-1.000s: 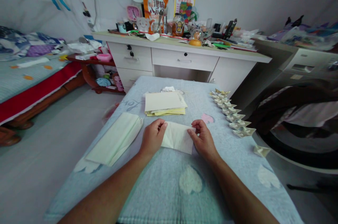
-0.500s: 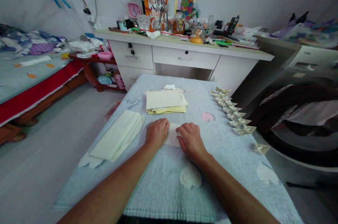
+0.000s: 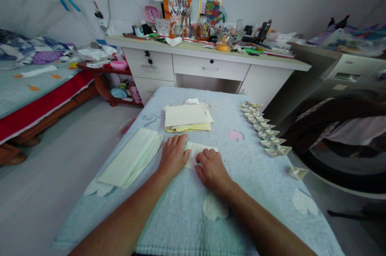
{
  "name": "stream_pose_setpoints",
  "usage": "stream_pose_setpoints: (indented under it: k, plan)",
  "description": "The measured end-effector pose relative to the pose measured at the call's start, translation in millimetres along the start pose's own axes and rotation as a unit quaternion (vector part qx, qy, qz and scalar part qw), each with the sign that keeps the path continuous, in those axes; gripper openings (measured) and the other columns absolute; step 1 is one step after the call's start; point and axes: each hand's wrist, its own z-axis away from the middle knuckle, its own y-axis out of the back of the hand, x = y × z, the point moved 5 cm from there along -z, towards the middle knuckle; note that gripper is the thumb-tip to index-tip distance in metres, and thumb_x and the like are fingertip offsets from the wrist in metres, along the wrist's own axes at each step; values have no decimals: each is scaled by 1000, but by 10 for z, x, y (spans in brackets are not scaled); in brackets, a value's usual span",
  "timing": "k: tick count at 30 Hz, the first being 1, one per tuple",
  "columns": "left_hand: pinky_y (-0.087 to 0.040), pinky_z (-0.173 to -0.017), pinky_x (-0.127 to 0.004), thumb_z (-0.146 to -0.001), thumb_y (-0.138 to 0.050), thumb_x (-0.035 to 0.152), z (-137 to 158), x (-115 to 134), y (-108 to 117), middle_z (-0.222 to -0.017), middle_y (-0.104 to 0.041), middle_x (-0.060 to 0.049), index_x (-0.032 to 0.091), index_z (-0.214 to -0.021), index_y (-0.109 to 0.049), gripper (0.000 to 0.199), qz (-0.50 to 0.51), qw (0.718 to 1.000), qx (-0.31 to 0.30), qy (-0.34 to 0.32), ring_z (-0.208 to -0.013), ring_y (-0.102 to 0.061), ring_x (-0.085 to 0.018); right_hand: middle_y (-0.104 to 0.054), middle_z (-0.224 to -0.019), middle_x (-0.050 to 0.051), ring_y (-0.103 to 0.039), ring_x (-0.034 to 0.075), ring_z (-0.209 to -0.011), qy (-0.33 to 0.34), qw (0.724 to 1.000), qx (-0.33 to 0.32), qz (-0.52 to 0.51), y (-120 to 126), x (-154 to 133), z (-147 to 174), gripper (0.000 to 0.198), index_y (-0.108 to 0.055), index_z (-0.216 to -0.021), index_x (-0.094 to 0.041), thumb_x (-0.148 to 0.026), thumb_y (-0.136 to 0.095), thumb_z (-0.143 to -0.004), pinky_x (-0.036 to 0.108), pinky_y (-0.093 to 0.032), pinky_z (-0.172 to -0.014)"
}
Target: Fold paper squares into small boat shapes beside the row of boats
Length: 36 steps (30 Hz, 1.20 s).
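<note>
A small folded sheet of white paper (image 3: 191,152) lies flat on the cloth-covered table in front of me. My left hand (image 3: 173,153) rests at its left edge, fingers stretched out on the cloth and thumb touching the paper. On the paper's right part lies my right hand (image 3: 212,168), its fingers bent and apart, tips pressing down; it covers that corner. Beyond the hands sits a stack of paper sheets (image 3: 187,116), white on top with yellow below. Left of my left hand is a pile of pale folded paper (image 3: 132,157).
Along the table's right side stands a row of folded paper boats (image 3: 267,133), with a single paper boat (image 3: 298,172) nearer me. A cluttered white desk (image 3: 208,59) stands behind the table. At the right is a washing machine (image 3: 350,77); a bed (image 3: 45,91) is at the left.
My left hand has shifted left and its fingers have straightened, uncovering the paper's left edge. My right hand has slid slightly toward me, so more of the paper's far edge shows.
</note>
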Motion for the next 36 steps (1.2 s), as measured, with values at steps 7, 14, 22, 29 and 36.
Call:
stream_pose_setpoints:
  k: [7,14,22,29,36]
  plan:
    - [-29,-101,-42,-72,-66,45,141,-78,-15,-133,-46,-10,22,-134,-39,71,35,995,-85,-30,-121,-39,-30,-55,-99,8,-45,25,-94,-33,999,15,2,13,11,20,23,-57,-97,-20,-37,-60,-83,36,-33,-80]
    - [-26,-105,-43,-64,-70,47,89,-139,10,-141,-40,-10,24,-133,-40,79,48,987,-152,-11,-129,-34,-31,-46,-129,14,-41,31,-113,-66,998,16,-1,130,271,103,70,-42,-132,-21,-48,-66,-73,46,-30,-95]
    - [-26,-106,-46,-60,-73,43,76,-157,23,-140,-40,-10,23,-129,-44,78,65,984,-164,5,-130,-33,-33,-24,-151,16,-20,34,-137,-91,994,-47,-43,194,662,174,98,-17,-149,-16,-34,-67,-67,53,-13,-110]
    - [-31,-103,-44,-59,-73,32,76,-90,37,-130,-49,-11,20,-126,-43,74,132,982,-132,-20,-123,-41,-32,-47,-134,16,-35,31,-126,-52,989,16,-135,173,553,37,74,-33,-141,-11,-37,-61,-79,51,-21,-107]
    - [-37,-95,-43,-59,-71,17,69,-27,70,-110,-59,-8,21,-135,-33,85,268,957,-105,-21,-106,-53,-28,-59,-109,10,-49,25,-104,-51,974,83,-205,207,577,1,48,-51,-125,-17,-23,-61,-78,43,-35,-94]
